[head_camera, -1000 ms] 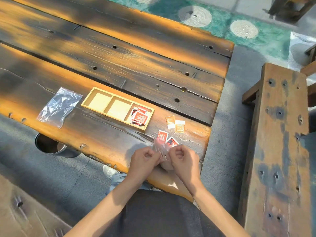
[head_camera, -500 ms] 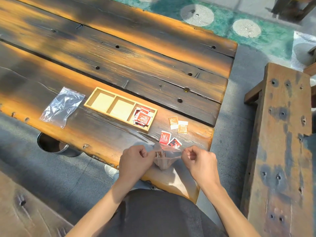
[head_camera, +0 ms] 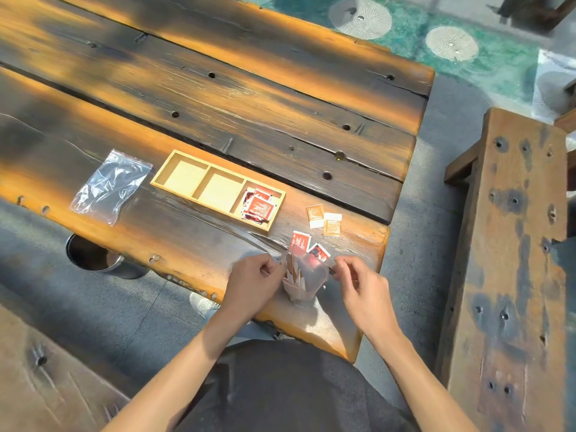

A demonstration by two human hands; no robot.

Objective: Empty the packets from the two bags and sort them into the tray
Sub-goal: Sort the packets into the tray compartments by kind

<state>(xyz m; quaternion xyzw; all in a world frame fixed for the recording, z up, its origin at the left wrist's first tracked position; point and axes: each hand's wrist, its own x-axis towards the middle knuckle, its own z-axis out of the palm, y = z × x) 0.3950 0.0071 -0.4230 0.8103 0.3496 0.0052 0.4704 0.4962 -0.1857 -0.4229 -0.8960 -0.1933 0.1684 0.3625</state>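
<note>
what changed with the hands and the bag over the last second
The left hand and right hand moved apart, pulling the mouth of the clear bag open; both still pinch its edges. The tray, empty bag and loose packets stayed put.

Lower centre of frame: left hand (head_camera: 254, 283) and right hand (head_camera: 363, 283) each pinch one side of the mouth of a clear bag (head_camera: 304, 277), held just above the near edge of the tabletop (head_camera: 249, 98). Pale packets stand inside the bag. Just above it, two red packets (head_camera: 307, 244) lie on the wood; up and to the right, two orange-and-white packets (head_camera: 324, 216). Centre: wooden tray (head_camera: 218, 169), three compartments, red packets (head_camera: 259, 207) in the rightmost only. Left of the tray: an empty clear bag (head_camera: 109, 187), lying flat. Right edge: wooden bench (head_camera: 511, 260).
</note>
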